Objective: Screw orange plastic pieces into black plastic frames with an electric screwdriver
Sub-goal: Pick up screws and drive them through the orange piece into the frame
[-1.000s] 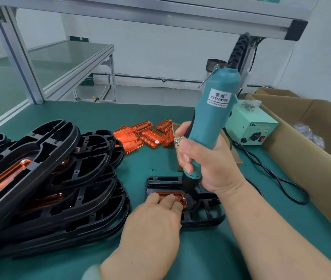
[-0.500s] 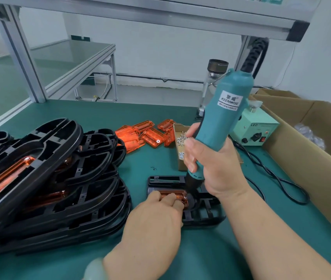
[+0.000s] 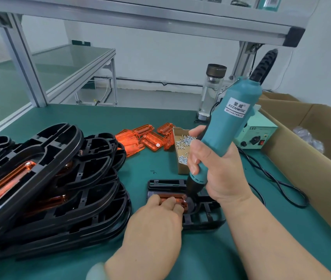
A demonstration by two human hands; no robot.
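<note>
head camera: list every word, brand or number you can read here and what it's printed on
"KEENWISE": white label on the teal electric screwdriver.
"擎威": two characters above it on the same label.
Fine line of print under "KEENWISE": too small to read.
"LED": front top corner of the pale green power box.
Marks round its knob: too blurred to read.

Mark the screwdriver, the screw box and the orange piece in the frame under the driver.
screwdriver [image 3: 226, 130]: head view, teal body just below the label.
screw box [image 3: 182, 169]: head view, near cardboard wall.
orange piece [image 3: 177, 197]: head view, exposed top face near its right end.
</note>
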